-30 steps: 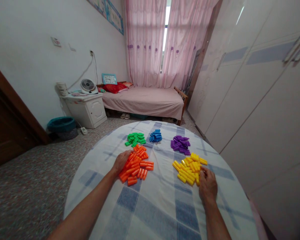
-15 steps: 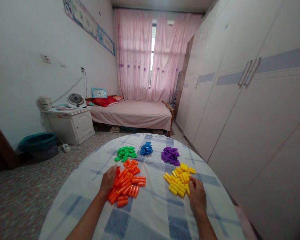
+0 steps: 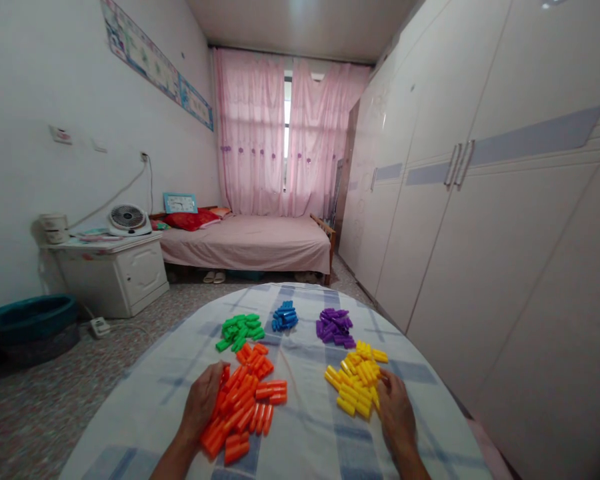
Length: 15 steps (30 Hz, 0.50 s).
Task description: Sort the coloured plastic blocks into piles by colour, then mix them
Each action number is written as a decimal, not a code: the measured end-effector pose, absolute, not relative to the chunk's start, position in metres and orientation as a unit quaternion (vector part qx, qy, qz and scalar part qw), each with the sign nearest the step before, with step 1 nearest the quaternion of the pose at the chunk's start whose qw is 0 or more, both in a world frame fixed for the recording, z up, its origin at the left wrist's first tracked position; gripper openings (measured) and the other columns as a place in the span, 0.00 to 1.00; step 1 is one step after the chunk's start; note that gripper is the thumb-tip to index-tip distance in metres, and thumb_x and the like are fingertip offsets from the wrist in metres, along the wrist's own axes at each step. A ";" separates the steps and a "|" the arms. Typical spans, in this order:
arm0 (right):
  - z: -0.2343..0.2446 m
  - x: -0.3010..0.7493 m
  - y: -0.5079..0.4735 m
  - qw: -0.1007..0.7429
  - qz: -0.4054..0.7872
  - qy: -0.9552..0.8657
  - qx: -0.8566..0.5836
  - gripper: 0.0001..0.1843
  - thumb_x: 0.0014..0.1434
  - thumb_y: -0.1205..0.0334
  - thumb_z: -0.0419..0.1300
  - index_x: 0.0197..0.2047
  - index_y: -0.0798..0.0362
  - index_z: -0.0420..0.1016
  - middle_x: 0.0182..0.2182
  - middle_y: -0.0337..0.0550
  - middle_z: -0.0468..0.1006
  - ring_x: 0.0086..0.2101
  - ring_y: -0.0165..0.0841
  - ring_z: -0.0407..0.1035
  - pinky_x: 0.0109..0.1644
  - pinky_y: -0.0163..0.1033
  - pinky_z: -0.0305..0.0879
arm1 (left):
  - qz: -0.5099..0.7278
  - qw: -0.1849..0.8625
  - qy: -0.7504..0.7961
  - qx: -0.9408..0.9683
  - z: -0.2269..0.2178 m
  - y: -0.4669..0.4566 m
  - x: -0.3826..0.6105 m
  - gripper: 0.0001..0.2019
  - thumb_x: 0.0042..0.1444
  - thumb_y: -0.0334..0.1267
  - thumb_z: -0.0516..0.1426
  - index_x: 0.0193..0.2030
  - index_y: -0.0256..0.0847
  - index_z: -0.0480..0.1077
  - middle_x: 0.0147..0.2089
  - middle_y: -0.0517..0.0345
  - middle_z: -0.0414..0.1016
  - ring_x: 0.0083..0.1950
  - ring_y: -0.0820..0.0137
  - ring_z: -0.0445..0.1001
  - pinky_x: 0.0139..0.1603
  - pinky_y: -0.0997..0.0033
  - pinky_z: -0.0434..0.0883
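Short, glossy plastic tubes, similar to pen caps, lie in piles sorted by colour on a round table. My left hand (image 3: 203, 401) rests along the left side of the orange tube pile (image 3: 240, 397), fingers extended against it and tips partly hidden. At the right edge of the yellow tube pile (image 3: 355, 383), my right hand (image 3: 396, 408) touches the pieces with loosely bent fingers. Neither hand lifts anything. Further back are the green tube pile (image 3: 239, 331), the small blue tube pile (image 3: 285, 316) and the purple tube pile (image 3: 335, 327).
A blue-and-white checked cloth (image 3: 307, 433) covers the table. Beyond stand a bed (image 3: 250, 240) and pink curtains (image 3: 253, 133). Left are a white cabinet (image 3: 143, 273) with a fan (image 3: 129, 219), and a teal-rimmed bin (image 3: 30, 327). Tall wardrobes (image 3: 480, 267) line the right.
The camera has tilted up and turned slightly right, so the table appears lower. Both hands stay beside the same piles, with no clear movement of the tubes.
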State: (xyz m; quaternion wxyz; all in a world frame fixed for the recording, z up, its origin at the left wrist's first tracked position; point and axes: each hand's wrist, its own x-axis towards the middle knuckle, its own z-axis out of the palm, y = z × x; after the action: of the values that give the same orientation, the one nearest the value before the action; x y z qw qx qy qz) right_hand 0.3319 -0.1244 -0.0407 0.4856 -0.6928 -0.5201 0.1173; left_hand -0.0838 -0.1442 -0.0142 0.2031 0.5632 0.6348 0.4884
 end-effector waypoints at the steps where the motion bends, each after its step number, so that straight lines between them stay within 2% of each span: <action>1: -0.040 0.331 -0.125 0.479 0.117 -0.523 -0.695 0.21 0.56 0.49 0.46 0.46 0.50 0.69 0.45 0.47 0.73 0.46 0.40 0.68 0.52 0.45 0.62 | 0.485 0.206 0.638 0.562 -0.013 -0.145 -0.083 0.23 0.59 0.57 0.42 0.32 0.43 0.69 0.30 0.59 0.74 0.36 0.65 0.74 0.41 0.68 0.70; 10: -0.030 0.329 -0.132 0.469 0.122 -0.542 -0.687 0.22 0.54 0.47 0.47 0.40 0.51 0.74 0.42 0.46 0.76 0.43 0.40 0.70 0.48 0.43 0.64 | 0.465 0.206 0.642 0.574 -0.004 -0.149 -0.079 0.22 0.58 0.55 0.42 0.30 0.44 0.68 0.32 0.57 0.75 0.37 0.65 0.73 0.42 0.67 0.70; 15: -0.030 0.327 -0.135 0.458 0.125 -0.550 -0.687 0.22 0.55 0.48 0.46 0.39 0.50 0.75 0.41 0.45 0.76 0.42 0.39 0.70 0.45 0.42 0.65 | 0.453 0.192 0.654 0.574 -0.007 -0.146 -0.082 0.21 0.57 0.54 0.43 0.34 0.43 0.71 0.36 0.55 0.76 0.41 0.64 0.74 0.45 0.66 0.70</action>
State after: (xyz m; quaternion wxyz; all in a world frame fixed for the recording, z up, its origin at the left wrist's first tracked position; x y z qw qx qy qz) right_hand 0.3270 -0.1352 -0.0301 0.4585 -0.6867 -0.5502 0.1247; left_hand -0.0822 -0.1462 -0.0069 0.1924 0.5743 0.6541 0.4531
